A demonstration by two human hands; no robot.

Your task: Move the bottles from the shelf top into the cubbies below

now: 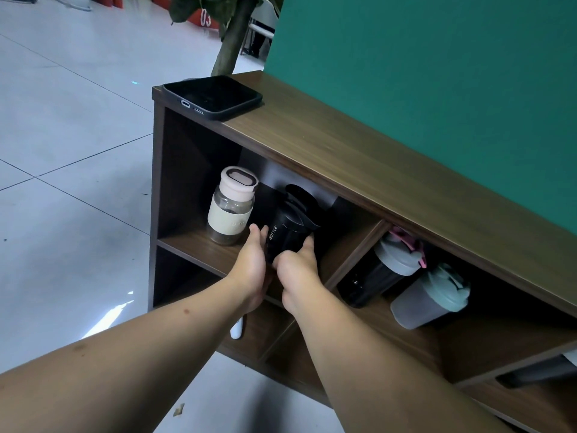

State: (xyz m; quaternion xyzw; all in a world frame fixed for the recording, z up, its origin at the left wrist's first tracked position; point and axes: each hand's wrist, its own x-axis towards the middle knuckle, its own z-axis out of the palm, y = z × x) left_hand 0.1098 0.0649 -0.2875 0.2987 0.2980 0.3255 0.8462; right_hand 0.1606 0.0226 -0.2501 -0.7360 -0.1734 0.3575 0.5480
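Note:
A black bottle point(292, 228) marked "BOTTLE" stands in the upper left cubby of the wooden shelf point(359, 157). My left hand point(254, 264) is against its left side and my right hand point(298, 270) wraps its lower right side. A clear bottle point(231, 206) with a cream sleeve and pink lid stands just to the left in the same cubby. In the cubby to the right stand a black shaker with a grey lid point(379, 271) and a frosted shaker with a mint lid point(432, 298). No bottle is on the visible shelf top.
A black phone point(214, 96) lies on the shelf top's left end. A green wall point(437, 73) rises behind the shelf. A plant trunk point(232, 35) stands at the far left corner. A white object point(237, 329) lies in the lower left cubby. Tiled floor point(71, 151) spreads to the left.

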